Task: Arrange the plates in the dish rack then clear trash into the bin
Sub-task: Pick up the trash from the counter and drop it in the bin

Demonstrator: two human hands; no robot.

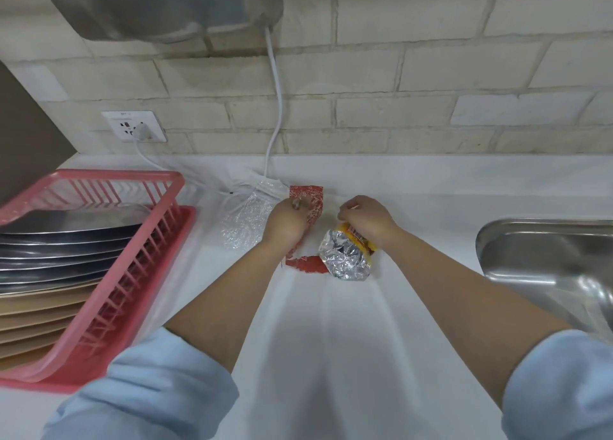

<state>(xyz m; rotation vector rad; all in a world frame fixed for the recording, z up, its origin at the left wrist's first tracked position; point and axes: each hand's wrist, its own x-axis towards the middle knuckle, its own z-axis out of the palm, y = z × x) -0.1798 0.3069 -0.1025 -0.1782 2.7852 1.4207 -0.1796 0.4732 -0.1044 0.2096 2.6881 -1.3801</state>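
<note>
A pink dish rack stands at the left and holds several steel plates and several tan plates on edge. At the counter's middle my left hand grips a red patterned wrapper, whose lower end shows below the wrist. Beside it lies a clear plastic bag, touching that hand. My right hand holds a crumpled yellow and silver foil packet that hangs down onto the counter.
A steel sink sits at the right edge. A white cable runs down the brick wall to the counter, and a plug sits in the wall socket. A steel hood hangs above. The white countertop spreads between my arms.
</note>
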